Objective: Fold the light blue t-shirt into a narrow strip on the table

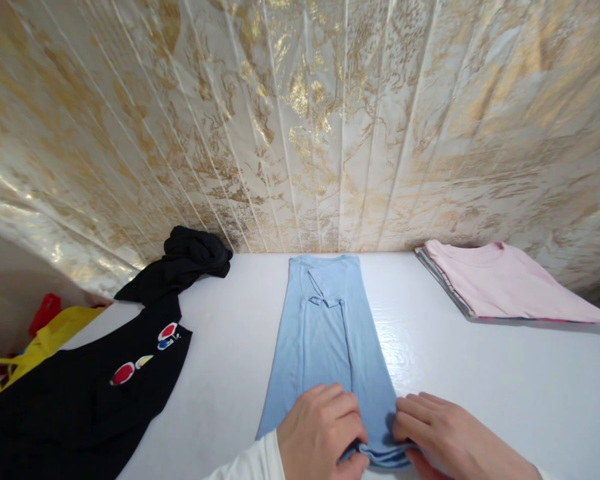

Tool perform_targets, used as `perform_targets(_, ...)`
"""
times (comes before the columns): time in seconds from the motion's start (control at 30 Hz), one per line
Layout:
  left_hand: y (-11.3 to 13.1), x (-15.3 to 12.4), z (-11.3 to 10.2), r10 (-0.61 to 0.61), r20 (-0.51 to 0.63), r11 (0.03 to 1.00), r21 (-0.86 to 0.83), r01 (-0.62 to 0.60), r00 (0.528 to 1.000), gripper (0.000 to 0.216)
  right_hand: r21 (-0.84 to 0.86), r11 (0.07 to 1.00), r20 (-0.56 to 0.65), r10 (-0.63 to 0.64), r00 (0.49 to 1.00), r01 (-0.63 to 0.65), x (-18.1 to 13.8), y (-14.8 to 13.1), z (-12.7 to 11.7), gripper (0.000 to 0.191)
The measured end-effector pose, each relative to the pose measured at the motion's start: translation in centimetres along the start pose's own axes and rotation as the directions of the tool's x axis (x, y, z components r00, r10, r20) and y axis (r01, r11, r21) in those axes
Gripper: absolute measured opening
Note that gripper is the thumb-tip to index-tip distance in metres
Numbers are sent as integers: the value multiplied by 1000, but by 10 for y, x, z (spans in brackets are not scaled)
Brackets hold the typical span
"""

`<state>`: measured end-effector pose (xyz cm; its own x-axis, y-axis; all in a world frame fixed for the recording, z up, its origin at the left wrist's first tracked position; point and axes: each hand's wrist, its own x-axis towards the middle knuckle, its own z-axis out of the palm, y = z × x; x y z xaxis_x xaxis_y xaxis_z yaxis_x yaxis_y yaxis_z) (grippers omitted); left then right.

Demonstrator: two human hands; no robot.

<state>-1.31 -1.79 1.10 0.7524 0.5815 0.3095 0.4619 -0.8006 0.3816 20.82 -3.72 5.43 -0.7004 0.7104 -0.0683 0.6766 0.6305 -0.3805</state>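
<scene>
A light blue shirt (325,347) lies lengthwise on the white table, its sides and sleeves folded in over the middle. Its collar end points to the far edge. At the near end, my left hand (325,427) pinches the layered hem from above, the thumb beneath the cloth. My right hand (445,433) grips the same hem at its right corner, fingers on top. Between the two hands the stacked edges of the fabric show. The hem's left corner is hidden behind my left hand.
At the far right lies a folded stack topped by a pink shirt (495,277). On the left are a black garment with coloured prints (95,387) and a crumpled black cloth (190,260). A gold-patterned curtain (305,133) hangs behind the white table (215,373). Yellow fabric (55,340) lies beyond its left edge.
</scene>
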Motion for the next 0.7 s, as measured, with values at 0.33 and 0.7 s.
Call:
perform_targets(0.33,0,2,-5,59,-85,995,-80,-66,995,9,-80,996,-44,-47,998,44,5,-5,11,21)
perform_targets(0.7,-7,-1,-2,99,-79,989,-106,-107,992,12,113,993,-128,1,992,13,2,7,14,32)
